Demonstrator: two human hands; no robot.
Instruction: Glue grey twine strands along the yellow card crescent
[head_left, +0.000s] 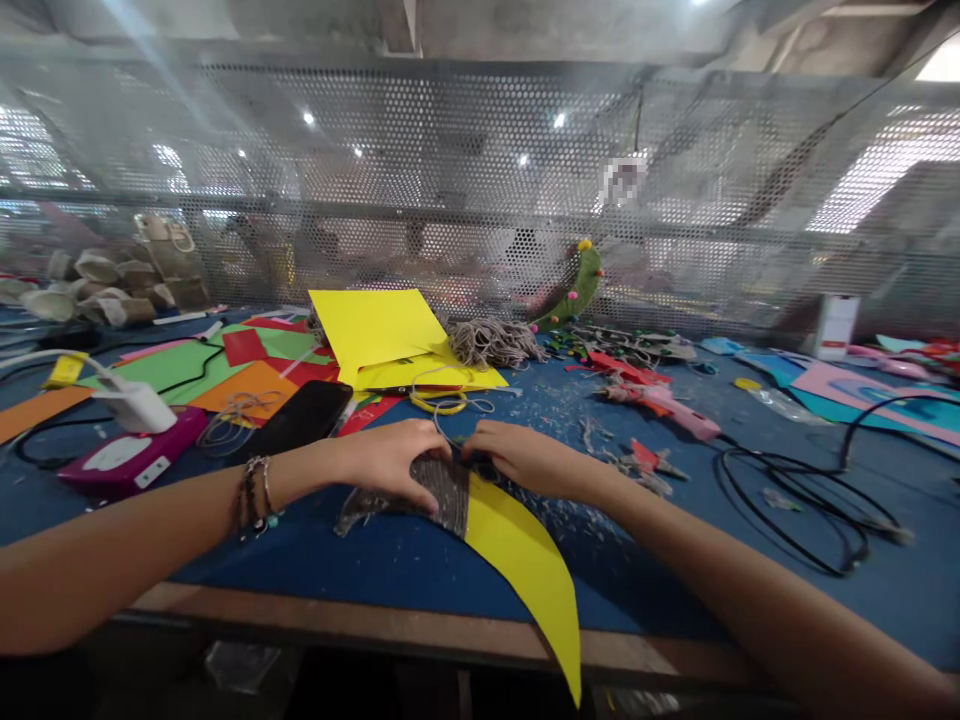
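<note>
A yellow paper crescent [525,560] lies at the table's front edge, its pointed tip hanging past the edge. Grey cord [450,500] is wound closely around its left part. My left hand [397,455] grips this wound part, thumb on the near face, fingers over the far side. At the upper edge, just right of the winding, my right hand [517,455] has its fingers pinched together on the cord. A loose loop of cord rises between both hands. The right fingertips are partly hidden.
Behind my hands are yellow sheets [382,330] and a heap of grey cord [495,343]. A black phone [304,415] and a purple box [135,460] lie left. To the right are a pink glue gun [679,410], its black cable [787,520] and paper scraps. A green curved piece [577,290] stands at the back.
</note>
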